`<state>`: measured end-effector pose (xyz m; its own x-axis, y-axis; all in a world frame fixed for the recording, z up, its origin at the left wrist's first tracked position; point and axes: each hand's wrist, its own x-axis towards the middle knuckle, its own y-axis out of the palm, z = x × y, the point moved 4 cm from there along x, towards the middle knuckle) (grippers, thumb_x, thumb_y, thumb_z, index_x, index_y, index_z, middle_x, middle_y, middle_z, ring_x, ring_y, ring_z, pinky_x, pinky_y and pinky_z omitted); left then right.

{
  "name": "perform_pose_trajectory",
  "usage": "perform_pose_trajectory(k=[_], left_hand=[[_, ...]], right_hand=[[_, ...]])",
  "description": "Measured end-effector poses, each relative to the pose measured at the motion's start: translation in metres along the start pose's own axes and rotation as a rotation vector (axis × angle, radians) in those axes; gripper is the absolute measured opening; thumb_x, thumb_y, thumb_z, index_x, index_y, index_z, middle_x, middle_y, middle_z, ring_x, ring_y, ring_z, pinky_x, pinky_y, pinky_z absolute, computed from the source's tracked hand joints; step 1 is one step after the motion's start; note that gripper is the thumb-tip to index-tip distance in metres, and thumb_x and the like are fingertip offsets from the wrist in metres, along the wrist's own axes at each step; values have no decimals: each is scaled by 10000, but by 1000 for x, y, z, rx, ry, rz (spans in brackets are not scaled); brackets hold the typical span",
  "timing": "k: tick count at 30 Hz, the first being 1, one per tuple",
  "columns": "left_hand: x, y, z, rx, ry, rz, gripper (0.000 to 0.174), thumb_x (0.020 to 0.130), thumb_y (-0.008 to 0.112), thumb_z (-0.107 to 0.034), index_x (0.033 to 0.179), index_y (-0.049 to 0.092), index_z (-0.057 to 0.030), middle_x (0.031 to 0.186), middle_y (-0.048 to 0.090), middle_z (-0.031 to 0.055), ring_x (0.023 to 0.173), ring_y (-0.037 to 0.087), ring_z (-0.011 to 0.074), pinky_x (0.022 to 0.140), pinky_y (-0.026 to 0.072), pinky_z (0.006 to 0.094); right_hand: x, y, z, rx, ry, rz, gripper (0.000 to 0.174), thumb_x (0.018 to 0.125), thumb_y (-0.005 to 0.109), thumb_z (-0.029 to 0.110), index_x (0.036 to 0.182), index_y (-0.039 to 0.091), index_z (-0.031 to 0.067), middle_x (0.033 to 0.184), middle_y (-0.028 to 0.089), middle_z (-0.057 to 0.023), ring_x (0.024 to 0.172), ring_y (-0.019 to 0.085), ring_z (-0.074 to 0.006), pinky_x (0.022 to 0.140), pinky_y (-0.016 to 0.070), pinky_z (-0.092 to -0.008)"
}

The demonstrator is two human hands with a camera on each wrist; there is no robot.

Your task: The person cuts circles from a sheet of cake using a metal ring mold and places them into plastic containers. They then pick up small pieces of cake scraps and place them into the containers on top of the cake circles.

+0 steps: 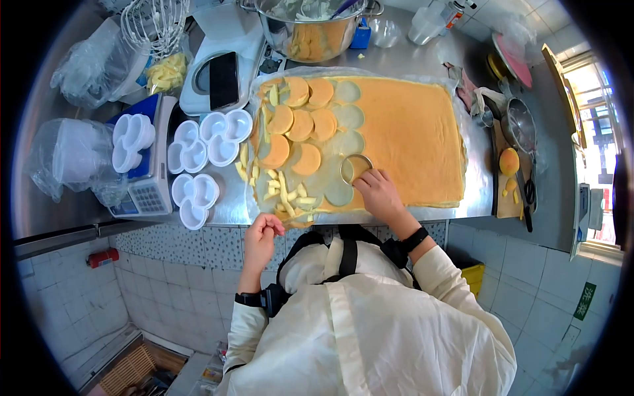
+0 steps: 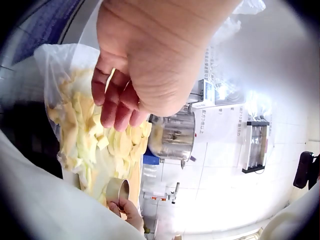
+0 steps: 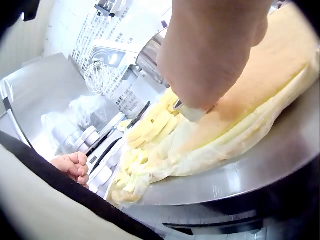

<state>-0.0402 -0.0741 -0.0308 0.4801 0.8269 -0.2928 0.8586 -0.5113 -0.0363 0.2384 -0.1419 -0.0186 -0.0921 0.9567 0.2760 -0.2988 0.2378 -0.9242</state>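
A flat yellow sponge cake sheet (image 1: 409, 138) lies on lined paper, with round holes cut along its left part. My right hand (image 1: 382, 197) grips a metal ring cutter (image 2: 118, 190) by its near side, at the edge of the uncut cake. Several cake rounds (image 1: 302, 125) lie left of the cutter, some stacked or overlapping. Cake offcuts (image 1: 284, 191) are heaped at the sheet's near left corner. Just below that corner my left hand (image 1: 261, 237) hangs with its fingers loosely curled and nothing in them.
White plastic cups (image 1: 224, 135) stand in joined groups on the left, beside a digital scale (image 1: 148, 191). A phone (image 1: 223, 80) rests on a white appliance. Behind the cake is a steel bowl (image 1: 310, 43). A mango (image 1: 508, 162) and scissors lie on a board at right.
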Motion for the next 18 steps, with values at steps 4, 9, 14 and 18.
perform_pose_trajectory(k=[4, 9, 14, 18], left_hand=[[0, -3, 2, -52, 32, -10, 224, 824, 336, 91, 883, 530, -4, 774, 592, 57, 713, 560, 113, 667, 457, 247], [-3, -8, -2, -4, 2, -48, 226, 826, 338, 94, 890, 531, -5, 773, 585, 58, 712, 560, 119, 684, 466, 254], [0, -8, 5, -55, 8, -55, 228, 833, 335, 94, 896, 532, -3, 773, 581, 56, 714, 562, 121, 684, 473, 254], [2, -4, 6, -35, 3, -45, 224, 843, 331, 90, 894, 530, 1, 778, 581, 59, 716, 563, 123, 687, 479, 257]], right_hand=[[-2, -6, 3, 59, 31, -4, 178, 716, 557, 48, 891, 582, 68, 902, 570, -62, 919, 533, -239, 812, 423, -355], [-4, -26, 1, 229, 122, -55, 378, 706, 620, 66, 1076, 544, 59, 1115, 537, -129, 1067, 490, -312, 907, 399, -401], [-11, -30, -22, 269, 288, -86, 694, 694, 670, 119, 1313, 367, 37, 1291, 454, -163, 1209, 397, -349, 999, 339, -421], [1, -32, -14, 266, 315, 78, 813, 685, 719, 163, 1364, 287, 45, 1319, 425, -166, 1230, 380, -341, 1019, 320, -410]])
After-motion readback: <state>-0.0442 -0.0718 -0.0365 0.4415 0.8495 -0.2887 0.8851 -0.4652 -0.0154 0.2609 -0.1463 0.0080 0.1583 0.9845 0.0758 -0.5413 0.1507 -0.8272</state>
